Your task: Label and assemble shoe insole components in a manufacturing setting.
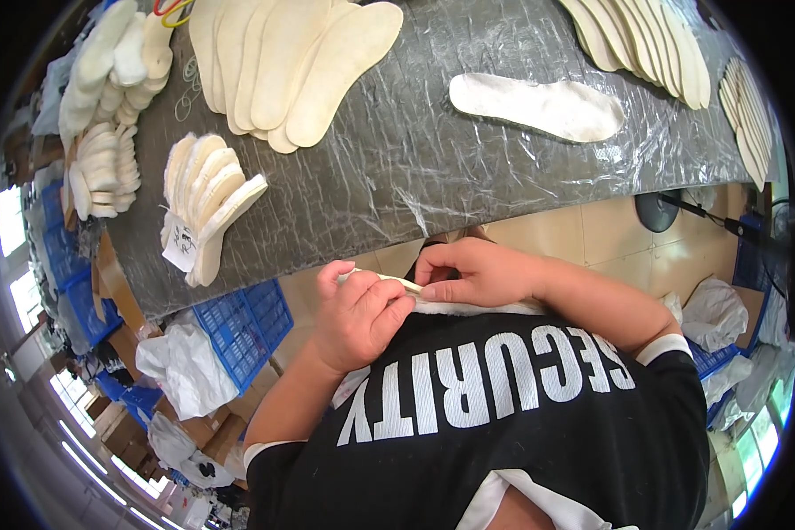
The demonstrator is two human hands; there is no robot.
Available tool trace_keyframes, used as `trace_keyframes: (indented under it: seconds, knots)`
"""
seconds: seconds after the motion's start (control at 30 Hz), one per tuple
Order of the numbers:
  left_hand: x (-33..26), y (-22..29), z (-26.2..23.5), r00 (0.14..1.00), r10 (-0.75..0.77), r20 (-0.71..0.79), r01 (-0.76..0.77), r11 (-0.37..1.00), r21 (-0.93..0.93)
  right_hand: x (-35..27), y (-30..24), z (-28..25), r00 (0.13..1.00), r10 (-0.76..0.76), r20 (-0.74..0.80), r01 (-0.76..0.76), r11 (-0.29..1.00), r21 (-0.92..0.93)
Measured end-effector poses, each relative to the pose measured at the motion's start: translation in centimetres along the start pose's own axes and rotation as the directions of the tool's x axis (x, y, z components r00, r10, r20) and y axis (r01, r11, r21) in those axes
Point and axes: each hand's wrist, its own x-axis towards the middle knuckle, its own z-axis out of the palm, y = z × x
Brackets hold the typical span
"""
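Close to my chest, just off the table's near edge, both hands grip a cream insole (410, 284) seen nearly edge-on. My left hand (362, 309) has its fingers curled round one end. My right hand (479, 272) pinches it further along, thumb and forefinger close together. White fleecy material (446, 308) shows below the fingers, against the black shirt; most of the insole is hidden by the hands. On the table (353, 208), which is covered with dark wrinkled plastic, a single white insole (539, 107) lies flat beyond my right hand.
Fanned cream insoles (283, 66) lie at the far left, more (649, 49) at the far right. A bundle of fleecy insoles (212, 199) with a paper tag stands at the left. Blue crates (243, 327) and white bags (185, 367) are below the table's left end.
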Motion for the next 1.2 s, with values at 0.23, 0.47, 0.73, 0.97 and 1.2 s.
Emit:
trace_keyframes:
  seconds: [0.23,0.47,0.73,0.97,1.2]
  knots:
    - [1.1,-0.1,-0.1,0.996,0.079,-0.036,-0.079,0.997,0.011,1.2,2.4,-0.1,0.975,0.052,0.217,-0.142,0.894,0.424]
    - [1.6,-0.4,0.5,0.992,0.109,-0.069,-0.111,0.993,-0.028,0.4,1.8,0.2,0.988,0.046,0.149,-0.095,0.936,0.338]
    - [3.0,-0.5,0.4,0.993,0.120,0.010,-0.118,0.986,-0.119,-0.6,1.7,0.1,0.993,0.024,0.119,-0.056,0.960,0.273]
    - [3.0,-0.1,-0.7,0.991,0.124,0.046,-0.111,0.967,-0.228,-1.8,-0.6,0.8,0.988,-0.152,-0.016,0.147,0.971,-0.190]
    - [2.4,0.3,-1.2,0.982,0.160,-0.096,-0.168,0.982,-0.084,-2.8,-0.9,1.4,0.951,-0.268,-0.154,0.149,0.834,-0.531]
